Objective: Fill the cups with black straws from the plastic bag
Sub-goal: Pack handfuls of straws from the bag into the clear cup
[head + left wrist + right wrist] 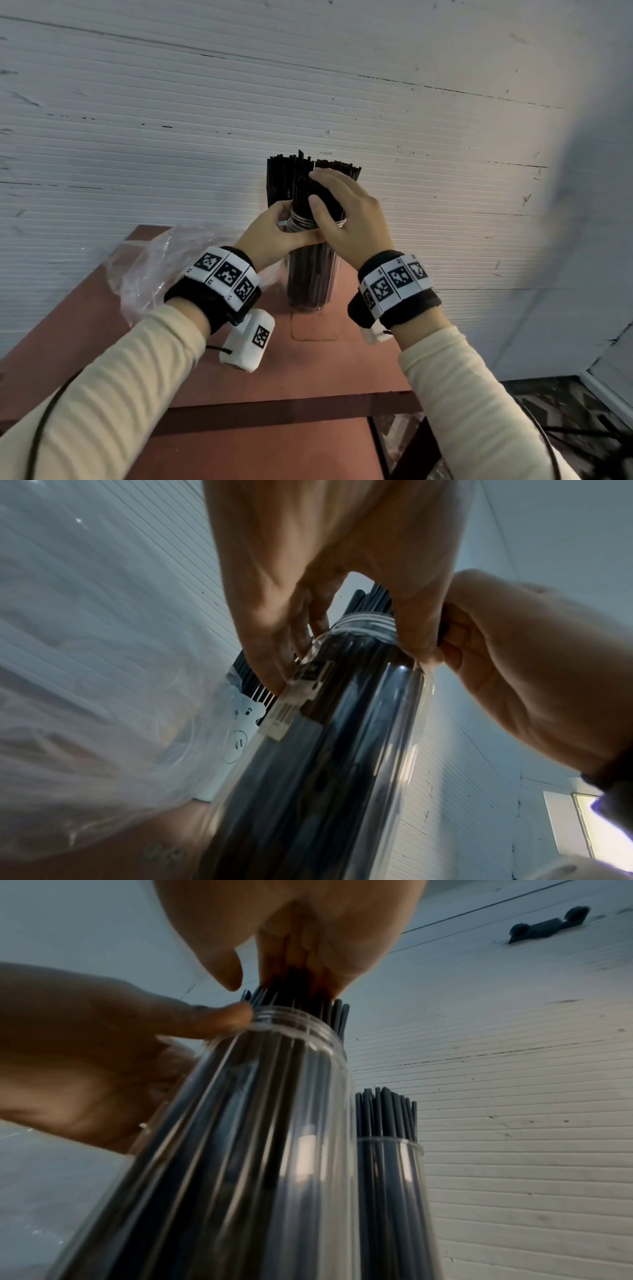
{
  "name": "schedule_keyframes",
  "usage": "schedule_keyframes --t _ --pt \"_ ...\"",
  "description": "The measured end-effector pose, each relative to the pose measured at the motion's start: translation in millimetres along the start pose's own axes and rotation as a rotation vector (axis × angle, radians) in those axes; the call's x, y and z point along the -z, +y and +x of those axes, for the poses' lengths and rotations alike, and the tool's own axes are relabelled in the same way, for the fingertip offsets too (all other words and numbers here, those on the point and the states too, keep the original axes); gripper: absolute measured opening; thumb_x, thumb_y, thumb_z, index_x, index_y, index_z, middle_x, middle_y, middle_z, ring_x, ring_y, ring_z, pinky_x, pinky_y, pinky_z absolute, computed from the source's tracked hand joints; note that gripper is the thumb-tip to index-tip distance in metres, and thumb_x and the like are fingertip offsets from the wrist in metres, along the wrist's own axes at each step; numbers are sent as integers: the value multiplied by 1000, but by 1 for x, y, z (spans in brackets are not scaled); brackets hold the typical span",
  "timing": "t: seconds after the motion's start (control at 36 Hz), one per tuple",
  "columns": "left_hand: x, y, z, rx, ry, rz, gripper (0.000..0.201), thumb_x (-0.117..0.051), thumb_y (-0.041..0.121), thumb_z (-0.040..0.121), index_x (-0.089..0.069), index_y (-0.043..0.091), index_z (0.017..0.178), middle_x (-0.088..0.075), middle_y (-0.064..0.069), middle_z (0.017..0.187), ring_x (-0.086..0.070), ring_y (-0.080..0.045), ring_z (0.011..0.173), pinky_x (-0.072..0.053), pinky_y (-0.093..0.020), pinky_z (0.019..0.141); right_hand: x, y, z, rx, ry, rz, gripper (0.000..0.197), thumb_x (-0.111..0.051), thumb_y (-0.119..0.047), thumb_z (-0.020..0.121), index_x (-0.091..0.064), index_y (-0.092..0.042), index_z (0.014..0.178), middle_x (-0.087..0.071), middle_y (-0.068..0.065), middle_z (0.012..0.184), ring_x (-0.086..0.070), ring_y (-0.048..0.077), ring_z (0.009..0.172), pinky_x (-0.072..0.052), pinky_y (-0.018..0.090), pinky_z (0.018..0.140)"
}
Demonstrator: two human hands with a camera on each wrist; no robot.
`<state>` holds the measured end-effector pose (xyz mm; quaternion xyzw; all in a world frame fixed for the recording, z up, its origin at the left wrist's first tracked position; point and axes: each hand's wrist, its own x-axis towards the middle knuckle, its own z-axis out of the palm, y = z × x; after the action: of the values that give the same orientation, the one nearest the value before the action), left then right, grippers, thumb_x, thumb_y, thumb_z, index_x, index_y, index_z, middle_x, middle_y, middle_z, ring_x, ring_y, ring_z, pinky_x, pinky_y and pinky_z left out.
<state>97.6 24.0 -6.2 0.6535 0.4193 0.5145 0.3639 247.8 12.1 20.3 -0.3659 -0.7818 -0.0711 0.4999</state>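
A tall clear cup (310, 281) packed with black straws (302, 188) stands on the red table (308, 370). My left hand (291, 226) grips the cup around its threaded neck. My right hand (325, 195) curls around the straw bundle just above the rim. The left wrist view shows the cup (325, 764) with my left hand (342, 642) at its neck and my right hand (514, 674) beside it. Seen from the right wrist, my right hand (291, 980) pinches the straw tops (308, 1007) over the cup (257, 1137). The crumpled plastic bag (147, 267) lies left of the cup.
Two more straw-filled cups stand behind against the white ribbed wall (342, 85), one at the left (279, 174) and one at the right (342, 168); one of them is plain (390, 1177) and one has a pig sticker (240, 729). The table's front edge (291, 407) is near me.
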Motion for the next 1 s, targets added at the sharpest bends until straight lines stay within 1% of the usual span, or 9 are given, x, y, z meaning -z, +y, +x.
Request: schedule_keyframes --t 0.19,0.33,0.47,0.53,0.61,0.69,0.78,0.86,1.0 --pt "1 -4 0 23 -3 18 60 -82 20 75 -52 16 128 -65 7 111 -65 -15 105 -49 -32 98 -4 -4 -5 5 9 -6 41 -60 -28 91 -58 -10 128 -57 2 131 -50 15 125 -42 28 104" --pt "4 0 -2 51 -16 -34 58 -79 13 77 -53 10 128 -65 5 114 -62 -6 109 -47 -25 99 15 -3 -2 -37 -126 20 67 -66 -42 87 -42 -18 144 -42 -2 149 -31 9 141 -26 19 112" --pt "16 10 -2 86 -151 -14 41 -81 25 74 -65 28 111 -70 8 112 -66 0 102 -49 -19 90 36 10 -1 -334 -206 97 103 -71 -57 75 -17 -19 153 -20 -6 159 -17 6 145 -17 19 113" --pt "21 12 -1 137 -213 -50 48 -82 32 68 -66 28 113 -70 6 115 -66 -6 105 -50 -25 93 42 17 -2 -446 -303 197 91 -72 -52 75 -27 -23 148 -35 -16 147 -31 -6 134 -22 15 106" --pt "25 14 -1 179 -248 -65 57 -83 35 66 -65 25 119 -69 7 117 -66 -10 108 -50 -34 99 38 25 -4 -475 -478 332 57 -73 -35 81 -40 -36 127 -44 -35 111 -45 -29 95 -37 -1 83" --pt "25 13 -4 178 -243 -89 51 -82 32 68 -66 25 116 -70 8 117 -66 -11 109 -50 -35 98 25 24 -6 -479 -556 428 56 -73 -28 84 -45 -25 132 -55 -25 115 -56 -18 96 -46 6 82" --pt "24 11 -7 182 -207 -124 52 -78 33 65 -65 27 116 -72 8 111 -68 -9 105 -52 -29 90 18 26 -8 -464 -527 476 48 -72 -19 85 -44 -29 122 -55 -25 111 -53 -26 93 -42 0 76" --pt "22 8 -8 199 -190 -171 55 -74 27 71 -59 24 124 -73 6 107 -69 -7 100 -53 -19 80 16 29 -8 -472 -489 440 54 -76 -31 80 -47 -29 126 -57 -24 116 -53 -22 100 -45 7 84" --pt "11 7 -3 191 -110 -123 33 -67 20 88 -61 24 121 -70 8 108 -66 -4 99 -49 -16 80 21 43 -13 -561 -428 369 76 -80 -49 69 -46 -29 133 -57 -20 124 -53 -12 108 -50 28 96"
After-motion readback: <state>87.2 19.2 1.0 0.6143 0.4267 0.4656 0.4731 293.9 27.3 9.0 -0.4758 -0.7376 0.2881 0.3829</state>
